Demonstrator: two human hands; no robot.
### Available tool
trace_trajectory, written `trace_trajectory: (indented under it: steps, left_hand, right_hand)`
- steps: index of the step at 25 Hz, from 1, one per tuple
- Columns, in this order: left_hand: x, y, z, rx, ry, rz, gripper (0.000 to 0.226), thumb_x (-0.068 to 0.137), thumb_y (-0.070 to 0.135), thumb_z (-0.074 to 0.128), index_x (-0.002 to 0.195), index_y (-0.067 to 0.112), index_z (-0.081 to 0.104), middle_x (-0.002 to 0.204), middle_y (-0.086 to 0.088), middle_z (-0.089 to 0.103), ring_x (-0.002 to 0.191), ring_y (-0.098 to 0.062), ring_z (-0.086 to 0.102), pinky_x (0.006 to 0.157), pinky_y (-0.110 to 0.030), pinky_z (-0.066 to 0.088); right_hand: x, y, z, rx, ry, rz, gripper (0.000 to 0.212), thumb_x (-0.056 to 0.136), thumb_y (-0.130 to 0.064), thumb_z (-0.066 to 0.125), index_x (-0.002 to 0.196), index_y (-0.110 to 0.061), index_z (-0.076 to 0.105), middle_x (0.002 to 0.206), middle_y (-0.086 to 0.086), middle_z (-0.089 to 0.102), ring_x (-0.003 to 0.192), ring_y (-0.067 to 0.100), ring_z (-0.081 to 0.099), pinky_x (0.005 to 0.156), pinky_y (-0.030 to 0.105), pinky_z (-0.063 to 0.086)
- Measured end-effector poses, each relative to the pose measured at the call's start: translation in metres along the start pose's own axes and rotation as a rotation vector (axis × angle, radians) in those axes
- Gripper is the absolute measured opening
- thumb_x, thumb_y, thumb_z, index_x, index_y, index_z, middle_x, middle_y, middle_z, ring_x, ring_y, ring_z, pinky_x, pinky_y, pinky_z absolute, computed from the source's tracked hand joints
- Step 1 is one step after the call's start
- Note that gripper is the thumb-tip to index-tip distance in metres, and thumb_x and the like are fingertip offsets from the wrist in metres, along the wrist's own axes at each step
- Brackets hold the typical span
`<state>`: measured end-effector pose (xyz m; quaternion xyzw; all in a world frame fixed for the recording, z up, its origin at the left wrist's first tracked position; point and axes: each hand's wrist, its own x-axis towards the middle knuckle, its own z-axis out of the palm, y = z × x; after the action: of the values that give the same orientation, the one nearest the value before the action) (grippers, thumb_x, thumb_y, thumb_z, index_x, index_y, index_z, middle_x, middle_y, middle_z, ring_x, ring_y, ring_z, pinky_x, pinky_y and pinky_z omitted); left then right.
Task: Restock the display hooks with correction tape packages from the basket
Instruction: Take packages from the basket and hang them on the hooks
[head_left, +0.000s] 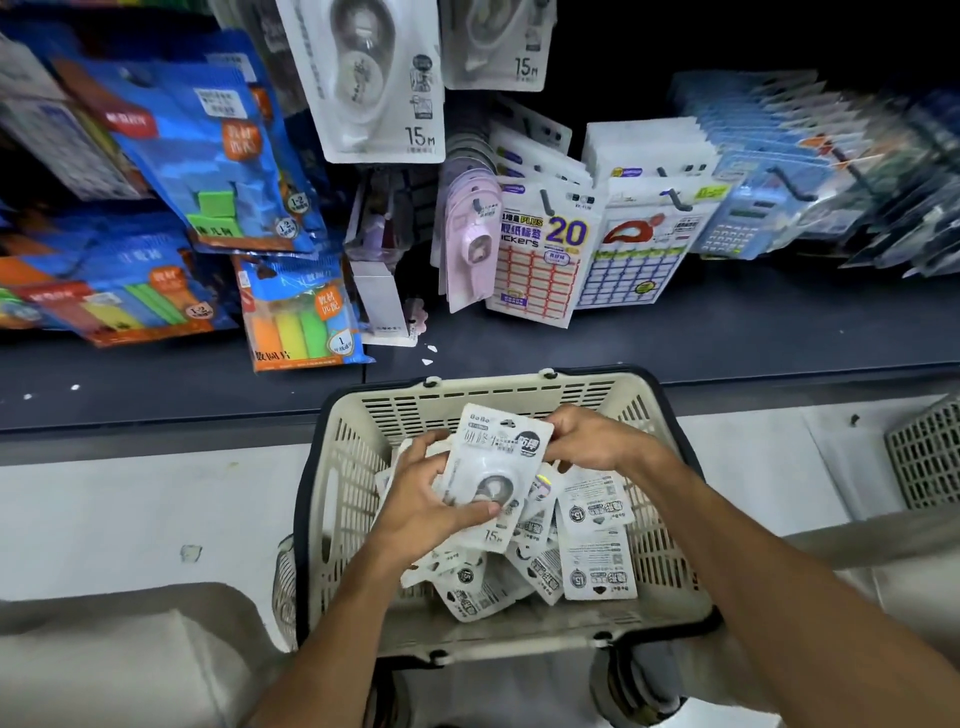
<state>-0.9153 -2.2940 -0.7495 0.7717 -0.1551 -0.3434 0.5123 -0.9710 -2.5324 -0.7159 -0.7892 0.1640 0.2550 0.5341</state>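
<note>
A cream plastic basket (519, 395) sits below the shelf and holds several white correction tape packages (597, 551) in a loose pile. Both hands hold one package (498, 457) face up above the pile. My left hand (431, 504) grips its lower left edge, thumb across the blister. My right hand (587, 441) pinches its upper right corner. Two matching 15 m correction tape packages (374, 78) hang on hooks at the top centre of the display.
Blue packs of coloured blocks (208, 156) hang at left. Pink tape packs (467, 244), label sticker sheets (545, 260) and calculators (737, 218) hang to the right. A dark shelf ledge (727, 338) runs behind the basket. A grey crate (930, 452) stands at far right.
</note>
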Motion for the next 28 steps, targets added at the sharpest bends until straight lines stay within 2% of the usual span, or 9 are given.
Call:
trace_trajectory:
  steps: [4,6,9,11,14,18,22,25,28]
  left_hand:
    - [0.006,0.006,0.003,-0.261,-0.131,-0.143,0.067,0.056,0.039,0.097,0.116,0.030,0.068,0.109,0.008,0.078,0.101,-0.014,0.075,0.078,-0.029,0.060]
    - [0.009,0.007,0.005,-0.365,-0.056,-0.178,0.071,0.056,0.032,0.095,0.120,0.031,0.063,0.110,0.008,0.078,0.100,-0.015,0.075,0.078,-0.033,0.060]
    - [0.009,0.000,0.004,-0.457,-0.032,-0.312,0.082,0.047,0.023,0.097,0.123,0.023,0.063,0.108,-0.001,0.079,0.098,-0.024,0.076,0.075,-0.041,0.061]
    - [0.003,-0.009,0.005,-0.450,-0.125,-0.386,0.099,0.034,0.031,0.102,0.125,0.019,0.064,0.109,-0.004,0.079,0.097,-0.025,0.077,0.072,-0.039,0.062]
    - [0.000,-0.018,0.008,-0.368,-0.168,-0.486,0.133,0.021,0.039,0.104,0.142,0.018,0.053,0.128,-0.007,0.071,0.117,-0.032,0.068,0.100,-0.053,0.053]
    - [-0.001,-0.018,0.012,-0.322,-0.248,-0.522,0.132,0.028,0.035,0.104,0.147,0.025,0.048,0.133,-0.005,0.068,0.124,-0.031,0.062,0.111,-0.058,0.043]
    - [-0.013,-0.007,0.034,-0.233,-0.436,-0.532,0.121,0.044,0.030,0.096,0.151,0.034,0.039,0.144,0.009,0.058,0.130,-0.020,0.056,0.116,-0.049,0.038]
    - [-0.008,-0.002,0.027,-0.363,-0.357,-0.466,0.088,0.055,0.007,0.094,0.128,0.038,0.056,0.118,0.005,0.076,0.105,-0.021,0.074,0.090,-0.045,0.058]
    - [0.004,0.000,-0.001,-0.575,-0.121,-0.472,0.080,0.058,0.004,0.091,0.129,0.021,0.058,0.116,-0.011,0.076,0.109,-0.035,0.071,0.086,-0.052,0.059]
  right_hand:
    - [0.014,0.000,0.018,0.532,0.239,0.002,0.020,0.102,-0.021,0.058,0.101,-0.012,0.076,0.102,0.006,0.078,0.089,0.014,0.071,0.084,0.031,0.058]
    - [0.013,0.027,0.020,0.135,0.380,0.046,0.023,0.104,-0.020,0.052,0.118,-0.012,0.068,0.120,0.009,0.070,0.109,0.024,0.065,0.096,0.043,0.055]
    - [-0.005,0.088,0.035,-0.789,0.059,0.211,0.077,0.091,0.001,0.055,0.158,-0.023,0.026,0.167,0.006,0.021,0.150,0.030,0.026,0.119,0.048,0.031]
    - [-0.010,0.110,0.051,-1.047,0.041,0.220,0.094,0.089,0.010,0.047,0.162,-0.026,-0.001,0.170,0.005,-0.010,0.156,0.033,-0.001,0.125,0.052,0.013]
    - [-0.006,0.117,0.050,-1.277,0.128,0.218,0.091,0.093,0.006,0.042,0.159,-0.020,-0.015,0.168,0.013,-0.016,0.154,0.041,0.001,0.124,0.052,0.014]
    - [-0.003,0.095,0.023,-0.904,0.093,0.188,0.077,0.088,-0.015,0.063,0.157,-0.026,0.030,0.159,0.003,0.039,0.135,0.027,0.049,0.107,0.033,0.043]
    - [-0.002,0.053,-0.017,-0.446,0.379,0.041,0.026,0.094,-0.012,0.062,0.110,-0.028,0.074,0.094,-0.011,0.072,0.068,0.000,0.062,0.058,0.009,0.045]
    - [-0.015,0.033,-0.049,0.056,0.718,0.040,0.008,0.092,-0.019,0.073,0.093,-0.024,0.078,0.079,-0.006,0.076,0.071,0.016,0.073,0.064,0.034,0.060]
    - [-0.023,0.021,-0.056,0.030,0.613,0.042,0.005,0.085,-0.019,0.080,0.081,-0.022,0.079,0.071,-0.005,0.076,0.070,0.023,0.074,0.061,0.032,0.056]
